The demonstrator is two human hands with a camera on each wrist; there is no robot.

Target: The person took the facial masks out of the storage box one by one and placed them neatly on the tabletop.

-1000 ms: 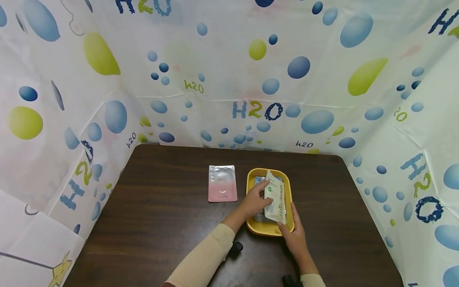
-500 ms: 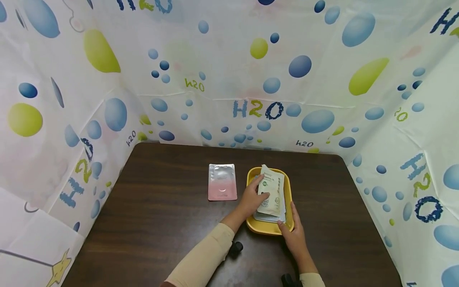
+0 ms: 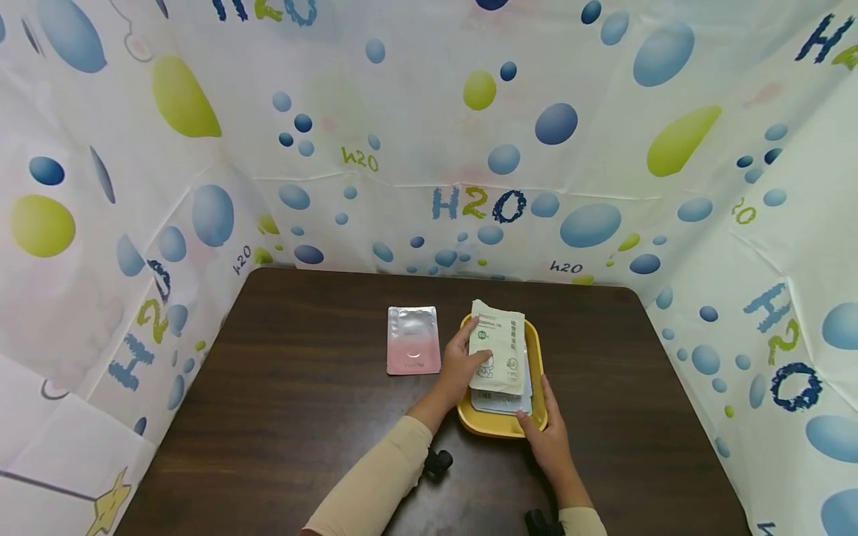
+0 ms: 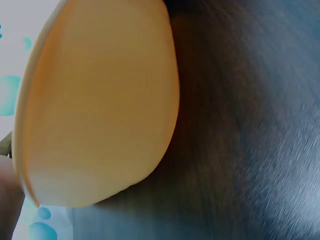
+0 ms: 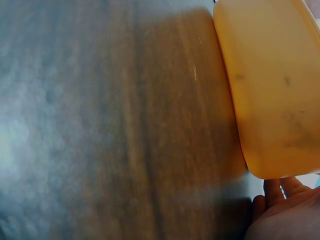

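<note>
My left hand (image 3: 459, 371) pinches a cream paper sachet (image 3: 501, 361) at its left edge, thumb on the front. Green and dark print, including "ESSENTIAL OIL", shows on it. The sachet lies over a yellow tray (image 3: 494, 429) and overlaps its left rim. Below it, a pale grey-blue packet (image 3: 501, 403) rests inside the tray, mostly hidden. With my right hand (image 3: 553, 447) I grip the tray's near right side, thumb over the rim and fingers along the outer wall. The tray's outside (image 4: 100, 100) fills much of the left wrist view.
A pink and silver pouch (image 3: 414, 342) lies flat on the dark wooden table (image 3: 288, 402), left of the tray. Black wrist cameras (image 3: 439, 463) sit near both wrists. Behind and beside the table hangs a white curtain (image 3: 415, 97) with blue and green dots.
My left hand has drawn the cream sachet leftward and turned it face up, from the tray's right part toward its left rim. The right hand keeps its grip on the tray.
</note>
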